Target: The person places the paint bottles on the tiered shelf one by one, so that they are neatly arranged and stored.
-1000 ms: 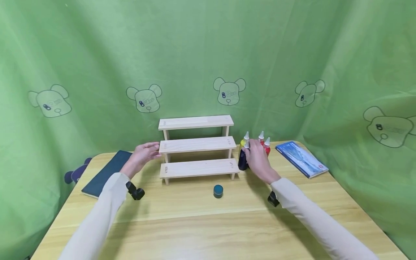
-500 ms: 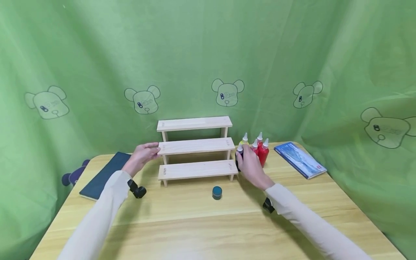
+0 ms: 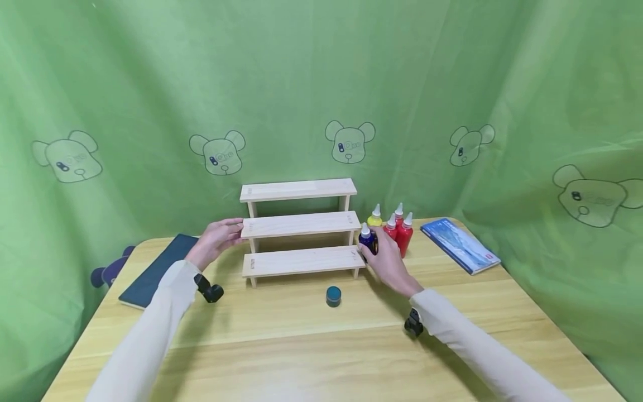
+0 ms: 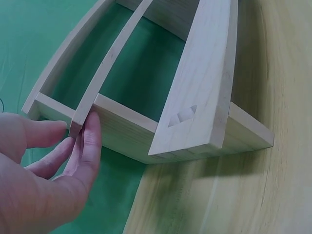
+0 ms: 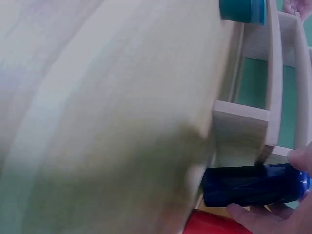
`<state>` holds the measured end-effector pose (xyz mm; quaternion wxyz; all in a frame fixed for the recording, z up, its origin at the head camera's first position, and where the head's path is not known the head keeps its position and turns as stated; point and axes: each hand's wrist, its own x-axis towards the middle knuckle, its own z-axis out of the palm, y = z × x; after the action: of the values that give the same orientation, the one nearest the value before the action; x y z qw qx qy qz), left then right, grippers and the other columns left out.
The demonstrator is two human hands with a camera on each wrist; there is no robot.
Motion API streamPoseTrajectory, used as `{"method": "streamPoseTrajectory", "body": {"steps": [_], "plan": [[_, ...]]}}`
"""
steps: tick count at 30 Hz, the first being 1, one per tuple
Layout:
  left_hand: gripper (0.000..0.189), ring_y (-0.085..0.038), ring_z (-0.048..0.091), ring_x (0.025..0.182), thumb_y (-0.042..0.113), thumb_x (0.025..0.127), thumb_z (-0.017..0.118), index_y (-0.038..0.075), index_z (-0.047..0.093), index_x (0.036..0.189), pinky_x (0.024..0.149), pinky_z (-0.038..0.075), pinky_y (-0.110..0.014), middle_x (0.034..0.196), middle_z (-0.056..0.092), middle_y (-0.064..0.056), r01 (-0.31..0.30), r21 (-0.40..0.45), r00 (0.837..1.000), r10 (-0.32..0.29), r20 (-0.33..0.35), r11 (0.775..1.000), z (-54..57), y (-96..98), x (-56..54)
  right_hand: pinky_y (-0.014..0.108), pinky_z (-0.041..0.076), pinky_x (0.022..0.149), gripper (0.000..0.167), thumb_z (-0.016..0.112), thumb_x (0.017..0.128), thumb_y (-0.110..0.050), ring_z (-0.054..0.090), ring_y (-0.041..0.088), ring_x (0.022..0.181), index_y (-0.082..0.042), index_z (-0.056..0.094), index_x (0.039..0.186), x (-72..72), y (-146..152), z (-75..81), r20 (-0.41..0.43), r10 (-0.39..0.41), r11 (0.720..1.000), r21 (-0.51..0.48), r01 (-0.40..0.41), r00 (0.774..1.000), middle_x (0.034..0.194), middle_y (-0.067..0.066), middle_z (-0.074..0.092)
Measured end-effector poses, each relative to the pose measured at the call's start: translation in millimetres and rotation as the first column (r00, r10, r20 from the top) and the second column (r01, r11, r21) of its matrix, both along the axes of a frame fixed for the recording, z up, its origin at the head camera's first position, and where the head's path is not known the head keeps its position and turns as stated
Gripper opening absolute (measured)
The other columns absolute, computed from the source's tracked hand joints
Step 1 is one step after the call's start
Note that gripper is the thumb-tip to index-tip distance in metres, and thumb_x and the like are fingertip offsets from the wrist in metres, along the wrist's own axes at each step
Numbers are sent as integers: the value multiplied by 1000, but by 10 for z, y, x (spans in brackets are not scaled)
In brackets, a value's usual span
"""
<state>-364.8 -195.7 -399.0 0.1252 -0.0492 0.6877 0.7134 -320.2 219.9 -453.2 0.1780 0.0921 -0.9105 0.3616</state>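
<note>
My left hand [image 3: 215,241] holds the left end of the middle board of a three-tier wooden shelf stand [image 3: 301,224]. In the left wrist view, thumb and fingers [image 4: 90,141] lie on either side of that board's corner. At the stand's right end, my right hand [image 3: 390,263] grips a dark blue squeeze bottle [image 3: 366,240] with a white nozzle. The right wrist view has this bottle [image 5: 251,185] between thumb and fingers, close beside the stand. Whether its base touches the table cannot be told. Several red bottles [image 3: 404,240] and a yellow bottle [image 3: 374,218] stand just behind that hand.
A small teal jar [image 3: 334,296] stands in front of the stand. A dark notebook [image 3: 158,273] lies at the left, and a blue-covered book [image 3: 459,245] at the right, on the wooden table [image 3: 301,357]. A green curtain [image 3: 281,84] hangs behind.
My right hand has moved left with the dark blue bottle, away from the red bottles and up to the stand's right end. The left hand stays at the middle board.
</note>
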Motion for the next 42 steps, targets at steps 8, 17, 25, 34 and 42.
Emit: {"method": "streamPoseTrajectory", "body": {"steps": [8,17,25,34,42], "plan": [[51,-6,66,84,3,106,57,-5,43,155,93,62,-22,123,63,-12,-36,-77,999,35,-19,996,-5,20,-3,60,59,103,55,76,98,-14,65,47,122,-1,50,144,30,41,-19,-45,-29,999,-48,26,999,134,30,63],[48,-6,67,76,0,105,57,-6,47,151,88,64,-23,110,66,-9,-64,-118,997,60,-39,991,28,24,-7,57,60,101,52,80,95,-19,70,44,109,1,53,134,92,107,405,-128,-66,993,-106,53,990,121,28,70],[47,-6,66,73,0,105,58,-7,49,150,83,65,-22,99,68,-5,-75,-148,996,68,-51,986,26,40,6,54,61,100,53,81,95,-24,67,36,113,-4,57,138,-24,2,920,-183,-59,943,-333,-5,981,129,19,68],[46,-7,67,77,1,105,57,-8,48,150,95,64,-30,126,65,-23,-77,-166,995,65,-75,983,30,54,-4,51,52,114,58,79,96,-22,62,36,123,-2,54,144,-378,-239,1011,-165,46,885,-451,-117,985,137,19,63],[44,-9,66,77,2,106,56,-8,51,148,86,65,-26,129,65,-24,-86,-215,994,70,-82,973,45,79,-18,52,56,110,57,79,96,-24,63,37,124,-7,55,145,-588,-448,1078,-194,120,879,-436,-195,974,138,19,64]]}}
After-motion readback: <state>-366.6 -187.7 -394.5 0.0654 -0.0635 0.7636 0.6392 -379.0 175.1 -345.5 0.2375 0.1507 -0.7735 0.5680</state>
